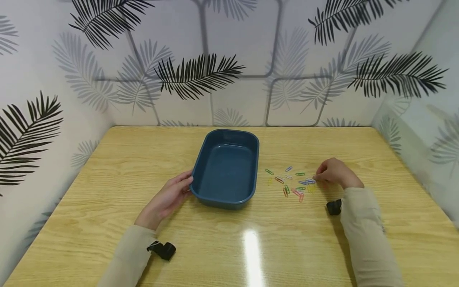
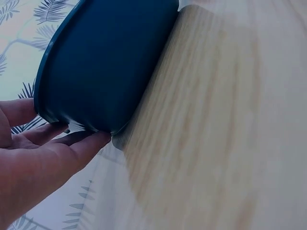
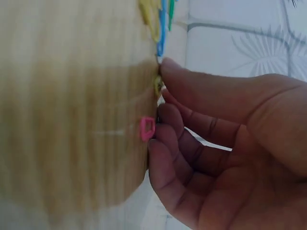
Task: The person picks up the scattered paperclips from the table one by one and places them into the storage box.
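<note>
My left hand [image 1: 171, 196] grips a deep, dark blue rectangular tub [image 1: 218, 202] at its near left corner. In the left wrist view the thumb [image 2: 18, 112] lies at the rim, and the other fingers reach under it to the outer wall. Right of the tub lie several small coloured paper clips [image 1: 300, 194]. At their right edge my right hand [image 1: 336, 172] pinches at a paper clip, largely hidden by the fingertips. Close by, the right wrist view shows a blue clip [image 3: 161, 36], a yellow clip [image 3: 158, 85] and a pink clip [image 3: 147, 128].
The wooden table [image 1: 150, 147] reaches back to a wall [image 1: 244, 99] with a leaf pattern. Side walls stand along its left and right. Each sleeved wrist wears a black strap mount [image 1: 163, 250]. A bright reflection shows on the near tabletop.
</note>
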### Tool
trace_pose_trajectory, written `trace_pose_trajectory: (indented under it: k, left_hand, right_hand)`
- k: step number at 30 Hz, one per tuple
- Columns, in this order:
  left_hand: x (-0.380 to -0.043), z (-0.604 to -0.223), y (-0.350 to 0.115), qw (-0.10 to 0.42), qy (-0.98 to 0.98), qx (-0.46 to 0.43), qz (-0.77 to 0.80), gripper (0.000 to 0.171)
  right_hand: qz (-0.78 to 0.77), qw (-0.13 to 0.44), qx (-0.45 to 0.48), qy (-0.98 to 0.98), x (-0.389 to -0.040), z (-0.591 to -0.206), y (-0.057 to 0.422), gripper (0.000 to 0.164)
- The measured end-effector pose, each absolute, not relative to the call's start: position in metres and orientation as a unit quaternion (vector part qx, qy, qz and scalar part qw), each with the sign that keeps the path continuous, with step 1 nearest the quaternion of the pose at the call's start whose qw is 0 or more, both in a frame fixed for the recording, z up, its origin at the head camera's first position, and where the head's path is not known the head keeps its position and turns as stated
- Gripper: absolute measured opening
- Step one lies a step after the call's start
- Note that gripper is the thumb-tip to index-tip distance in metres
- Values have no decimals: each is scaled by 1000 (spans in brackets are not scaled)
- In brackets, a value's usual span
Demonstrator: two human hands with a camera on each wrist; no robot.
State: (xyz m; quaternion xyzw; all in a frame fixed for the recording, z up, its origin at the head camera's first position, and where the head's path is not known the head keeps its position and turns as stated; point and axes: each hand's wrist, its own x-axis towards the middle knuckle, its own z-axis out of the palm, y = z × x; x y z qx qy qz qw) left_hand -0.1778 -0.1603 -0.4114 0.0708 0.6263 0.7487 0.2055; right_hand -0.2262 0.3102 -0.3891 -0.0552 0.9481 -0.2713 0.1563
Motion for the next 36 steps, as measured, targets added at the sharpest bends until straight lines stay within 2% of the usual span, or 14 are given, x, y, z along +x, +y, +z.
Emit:
trace_pose_trajectory:
  k: [19, 36]
  left_hand:
    - [-177, -411, -157, 202, 634, 64, 743, 48]
    - [-178, -411, -159, 206, 631, 79, 744, 48]
  right_hand:
    - [-244, 122, -61, 960, -218, -390, 299, 20]
    - [-456, 99, -27, 884, -218, -371, 272, 23]
